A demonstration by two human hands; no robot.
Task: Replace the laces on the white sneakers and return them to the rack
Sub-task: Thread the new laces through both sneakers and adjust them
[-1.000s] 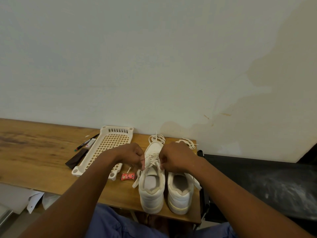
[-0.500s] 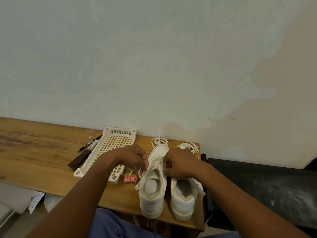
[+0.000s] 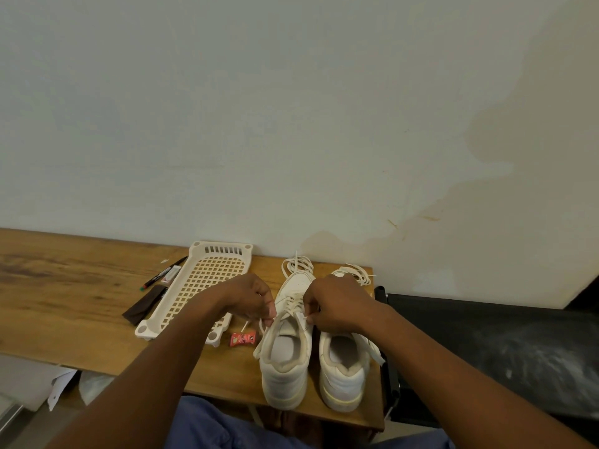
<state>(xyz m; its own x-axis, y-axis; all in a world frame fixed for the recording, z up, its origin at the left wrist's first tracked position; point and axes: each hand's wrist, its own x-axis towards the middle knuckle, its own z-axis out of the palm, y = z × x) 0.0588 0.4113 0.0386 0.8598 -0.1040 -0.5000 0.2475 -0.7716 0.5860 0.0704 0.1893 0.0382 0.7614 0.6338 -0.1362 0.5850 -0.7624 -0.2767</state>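
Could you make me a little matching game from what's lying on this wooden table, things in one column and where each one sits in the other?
Things:
1. red wrapper
2. black pen
3. loose laces
4. dark brown strip

Places:
A. behind the right sneaker, near the wall
B. between the white rack and the left sneaker
C. farthest back, left of the rack
D. along the rack's left edge, nearer the person

Pairs: 1-B, 2-C, 3-A, 4-D
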